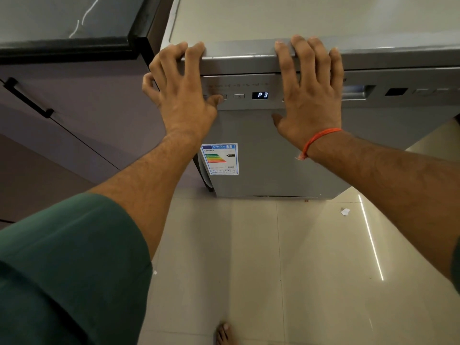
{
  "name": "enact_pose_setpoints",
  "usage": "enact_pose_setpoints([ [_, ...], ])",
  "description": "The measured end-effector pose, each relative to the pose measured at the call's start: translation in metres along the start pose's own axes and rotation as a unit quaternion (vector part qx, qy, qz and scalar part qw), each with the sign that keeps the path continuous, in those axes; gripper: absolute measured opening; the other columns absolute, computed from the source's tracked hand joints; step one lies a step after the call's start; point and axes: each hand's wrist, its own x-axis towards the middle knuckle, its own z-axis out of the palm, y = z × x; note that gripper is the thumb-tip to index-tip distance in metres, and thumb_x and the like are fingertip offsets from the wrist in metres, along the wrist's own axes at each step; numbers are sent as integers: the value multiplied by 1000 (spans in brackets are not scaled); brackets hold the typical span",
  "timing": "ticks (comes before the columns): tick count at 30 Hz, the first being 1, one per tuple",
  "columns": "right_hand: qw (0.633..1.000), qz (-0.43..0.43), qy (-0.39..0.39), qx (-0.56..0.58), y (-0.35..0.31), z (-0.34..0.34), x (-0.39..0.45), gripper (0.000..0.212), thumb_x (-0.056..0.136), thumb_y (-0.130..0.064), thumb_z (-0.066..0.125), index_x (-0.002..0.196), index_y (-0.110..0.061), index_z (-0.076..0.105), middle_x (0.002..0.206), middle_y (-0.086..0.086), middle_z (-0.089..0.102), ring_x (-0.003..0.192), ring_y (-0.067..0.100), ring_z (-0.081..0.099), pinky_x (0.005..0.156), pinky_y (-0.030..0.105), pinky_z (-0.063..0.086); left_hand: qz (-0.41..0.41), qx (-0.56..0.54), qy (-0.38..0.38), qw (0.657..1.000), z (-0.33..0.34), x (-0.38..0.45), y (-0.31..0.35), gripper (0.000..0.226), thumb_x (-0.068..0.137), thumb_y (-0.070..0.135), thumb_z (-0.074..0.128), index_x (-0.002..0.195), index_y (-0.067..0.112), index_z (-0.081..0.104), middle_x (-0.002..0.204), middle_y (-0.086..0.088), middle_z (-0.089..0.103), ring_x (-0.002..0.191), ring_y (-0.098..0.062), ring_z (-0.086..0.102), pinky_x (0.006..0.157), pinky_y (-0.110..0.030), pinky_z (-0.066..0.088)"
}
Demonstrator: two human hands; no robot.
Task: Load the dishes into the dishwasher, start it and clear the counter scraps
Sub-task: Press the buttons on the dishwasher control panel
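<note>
A grey dishwasher (261, 150) stands in front of me with its door closed. Its lit display (260, 95) reads P3. My left hand (181, 95) is at the machine's upper left corner: the bent fingertips rest on the top edge and the thumb presses on a button (224, 97) of the control panel. My right hand (311, 95) lies flat against the panel to the right of the display, fingers reaching over the top edge. No dishes are in view.
A dark stone countertop (62, 26) sits at the upper left above purple cabinets with a black handle (27, 97). A small white paper scrap (345, 211) lies on the pale floor tiles. My bare foot (225, 333) is at the bottom.
</note>
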Motion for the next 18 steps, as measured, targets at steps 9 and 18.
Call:
enact_pose_setpoints([
  [9,1000,1,6,-3,-1,3,0,112,65,-24,81,157,-18,17,160,15,28,149,37,24,123,55,13,4,-1,-2,1000,1,0,-1,85,73,48,81,145,35,37,149,-5,36,142,-27,29,115,-51,22],
  [18,1000,1,-2,-2,-1,2,0,111,68,-27,79,158,-19,15,161,14,26,150,36,21,124,54,11,3,-7,1,1000,3,0,-2,86,72,48,81,146,35,40,149,-5,38,142,-27,30,115,-52,21],
])
